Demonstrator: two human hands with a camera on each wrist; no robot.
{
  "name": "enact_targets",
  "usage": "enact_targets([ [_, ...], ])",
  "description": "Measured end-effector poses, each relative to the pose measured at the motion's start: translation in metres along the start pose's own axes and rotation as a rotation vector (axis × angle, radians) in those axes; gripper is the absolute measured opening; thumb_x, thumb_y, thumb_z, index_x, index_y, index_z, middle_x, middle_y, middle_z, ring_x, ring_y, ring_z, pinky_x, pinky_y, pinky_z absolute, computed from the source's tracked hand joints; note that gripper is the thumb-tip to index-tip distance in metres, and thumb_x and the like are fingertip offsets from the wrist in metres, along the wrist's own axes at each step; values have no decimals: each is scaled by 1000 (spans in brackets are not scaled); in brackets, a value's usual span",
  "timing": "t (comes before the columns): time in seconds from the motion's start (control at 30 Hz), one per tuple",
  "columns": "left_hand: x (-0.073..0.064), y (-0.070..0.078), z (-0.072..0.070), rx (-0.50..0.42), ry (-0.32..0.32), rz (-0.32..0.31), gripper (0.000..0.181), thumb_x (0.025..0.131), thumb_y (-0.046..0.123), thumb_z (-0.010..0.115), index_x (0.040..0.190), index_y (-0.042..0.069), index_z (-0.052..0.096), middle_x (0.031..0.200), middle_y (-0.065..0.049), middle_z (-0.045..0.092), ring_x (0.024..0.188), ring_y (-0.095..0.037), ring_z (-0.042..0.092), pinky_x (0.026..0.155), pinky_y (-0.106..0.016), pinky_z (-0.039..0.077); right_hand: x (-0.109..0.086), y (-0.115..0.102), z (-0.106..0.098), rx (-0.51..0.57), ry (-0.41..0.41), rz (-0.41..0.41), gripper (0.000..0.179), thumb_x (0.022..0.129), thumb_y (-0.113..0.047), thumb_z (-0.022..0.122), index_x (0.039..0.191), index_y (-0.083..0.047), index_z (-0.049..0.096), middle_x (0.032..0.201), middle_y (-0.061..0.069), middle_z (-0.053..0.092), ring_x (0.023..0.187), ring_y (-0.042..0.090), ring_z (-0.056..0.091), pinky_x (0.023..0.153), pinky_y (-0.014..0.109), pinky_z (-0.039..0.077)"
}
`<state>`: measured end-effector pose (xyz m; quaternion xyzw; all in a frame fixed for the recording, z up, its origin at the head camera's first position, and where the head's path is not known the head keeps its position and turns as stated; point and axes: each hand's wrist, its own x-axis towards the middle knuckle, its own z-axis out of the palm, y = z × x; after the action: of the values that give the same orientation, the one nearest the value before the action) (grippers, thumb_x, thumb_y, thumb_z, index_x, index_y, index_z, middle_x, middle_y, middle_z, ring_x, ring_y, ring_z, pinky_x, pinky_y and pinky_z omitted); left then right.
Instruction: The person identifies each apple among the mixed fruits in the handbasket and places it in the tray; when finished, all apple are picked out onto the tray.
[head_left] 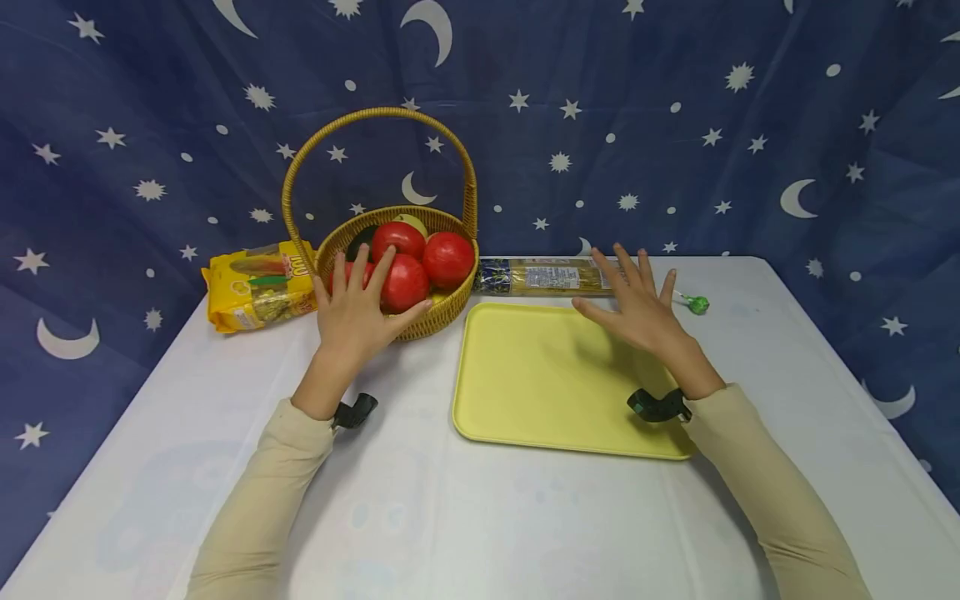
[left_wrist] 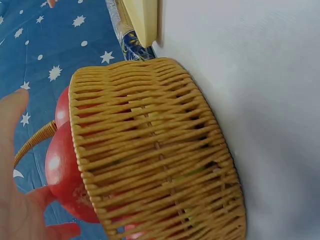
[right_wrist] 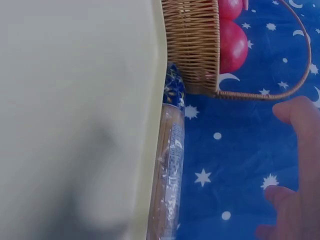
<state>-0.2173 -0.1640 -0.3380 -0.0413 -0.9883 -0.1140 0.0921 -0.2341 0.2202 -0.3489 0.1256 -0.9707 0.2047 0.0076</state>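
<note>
My left hand (head_left: 356, 321) is held with fingers spread in front of the wicker basket (head_left: 442, 315), overlapping its front left side in the head view. Inside the basket lie several red round fruits (head_left: 448, 260), a yellowish fruit (head_left: 411, 222) and something dark beside them. With its fingers also spread, my right hand (head_left: 637, 308) hovers above the right part of the yellow tray (head_left: 540, 383), casting a shadow on it. Neither hand holds anything. The left wrist view shows the basket's woven side (left_wrist: 155, 150) close up, with the left thumb and fingertips at the edge.
Left of the basket lies a yellow food packet (head_left: 258, 287). A clear pack of long dry noodles (head_left: 555, 277) lies behind the tray, and a green-wrapped lollipop (head_left: 697, 305) to its right. The basket's tall handle (head_left: 300, 167) stands upright. A blue starry cloth (head_left: 525, 125) hangs behind the white table (head_left: 420, 517).
</note>
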Motion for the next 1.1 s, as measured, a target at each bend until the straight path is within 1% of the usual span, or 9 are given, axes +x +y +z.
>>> enact_targets([
  [0.07, -2, -2, 0, -2, 4, -2, 95, 84, 75, 50, 158, 27, 16, 163, -14, 10, 148, -42, 0, 112, -70, -1, 1, -1, 2, 2, 4, -9, 88, 91, -69, 46, 158, -31, 3, 164, 10, -6, 146, 32, -24, 102, 66, -27],
  [0.17, -5, -6, 0, -5, 9, -2, 94, 84, 75, 49, 158, 28, 14, 163, -14, 10, 148, -42, 0, 112, -69, 2, 4, -4, 5, -2, 8, -23, 87, 91, -68, 46, 158, -32, 3, 164, 9, -6, 146, 33, -22, 103, 66, -26],
  [0.23, -7, -9, 1, -7, 23, 5, 94, 84, 74, 49, 158, 28, 14, 162, -14, 11, 148, -42, 2, 112, -68, 3, 7, -9, 7, -2, 5, -33, 87, 91, -68, 47, 158, -32, 4, 164, 8, -6, 147, 33, -21, 104, 67, -24],
  [0.33, -10, -14, 2, -20, 61, 25, 92, 85, 71, 53, 157, 27, 17, 161, -15, 15, 148, -42, 5, 113, -67, 6, 11, -16, 9, -7, -5, -50, 87, 90, -69, 47, 157, -35, 3, 164, 6, -7, 147, 32, -21, 105, 68, -21],
  [0.5, -13, -21, 5, -46, 142, 58, 88, 85, 65, 59, 155, 23, 26, 157, -17, 24, 146, -43, 15, 113, -66, 13, 16, -26, 10, -13, -25, -70, 87, 91, -69, 47, 157, -35, 2, 164, 3, -9, 147, 31, -21, 107, 67, -20],
  [0.63, -16, -25, 7, -50, 186, 80, 86, 84, 64, 61, 152, 20, 32, 155, -18, 29, 145, -42, 18, 111, -67, 17, 18, -32, 12, -13, -36, -85, 87, 90, -69, 47, 157, -35, 3, 164, 3, -9, 147, 30, -21, 108, 66, -19],
  [0.83, -20, -30, 9, -65, 217, 94, 84, 83, 61, 63, 150, 19, 35, 153, -19, 32, 143, -43, 22, 110, -67, 19, 22, -39, 15, -29, -30, -112, 87, 89, -70, 48, 157, -35, 6, 165, 6, -4, 148, 30, -17, 109, 66, -17],
  [1.1, -28, -40, 16, -60, 252, 75, 84, 82, 59, 66, 149, 18, 37, 149, -21, 37, 138, -46, 31, 109, -65, 23, 29, -48, 22, -21, -13, -150, 86, 89, -68, 50, 157, -35, 9, 165, 4, -2, 149, 31, -16, 109, 69, -11],
])
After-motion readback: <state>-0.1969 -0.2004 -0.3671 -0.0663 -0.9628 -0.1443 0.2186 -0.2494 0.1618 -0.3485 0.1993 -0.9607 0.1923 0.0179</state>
